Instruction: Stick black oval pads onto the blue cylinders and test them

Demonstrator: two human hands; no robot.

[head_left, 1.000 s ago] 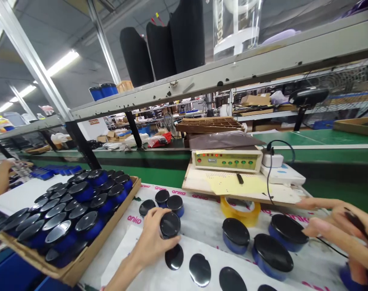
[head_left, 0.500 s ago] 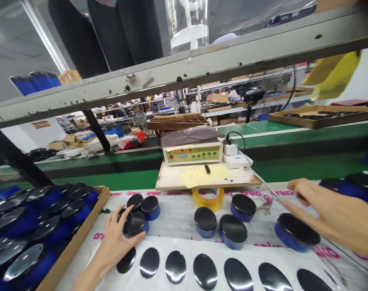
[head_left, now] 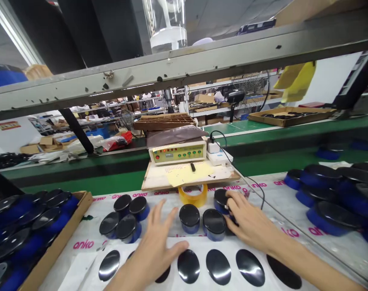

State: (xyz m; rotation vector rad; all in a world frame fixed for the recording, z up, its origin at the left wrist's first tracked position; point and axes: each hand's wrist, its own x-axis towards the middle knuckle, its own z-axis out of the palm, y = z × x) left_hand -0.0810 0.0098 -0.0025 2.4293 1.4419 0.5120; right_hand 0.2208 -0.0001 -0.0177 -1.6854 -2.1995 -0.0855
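My left hand (head_left: pixel 159 242) hovers with spread fingers over the white sheet (head_left: pixel 89 262) and holds nothing. My right hand (head_left: pixel 247 216) has its fingers round a blue cup with a black top (head_left: pixel 220 199), beside two similar cups (head_left: pixel 189 218). Left of my left hand stands a cluster of several such cups (head_left: pixel 127 228). Along the sheet lies a row of shiny black oval discs (head_left: pixel 188 266), some partly hidden by my left hand and forearm.
A cardboard box (head_left: pixel 83 206) of blue cups is at the left. More blue cups (head_left: pixel 332 216) stand at the right. Behind are yellow tape (head_left: pixel 193 199), a control box (head_left: pixel 177 152) and a cable (head_left: pixel 293 224). A metal shelf (head_left: pixel 141 74) crosses above.
My left hand has left the left cluster and moved right, fingers spread. My right hand has come left to the middle cups. The view has shifted right.
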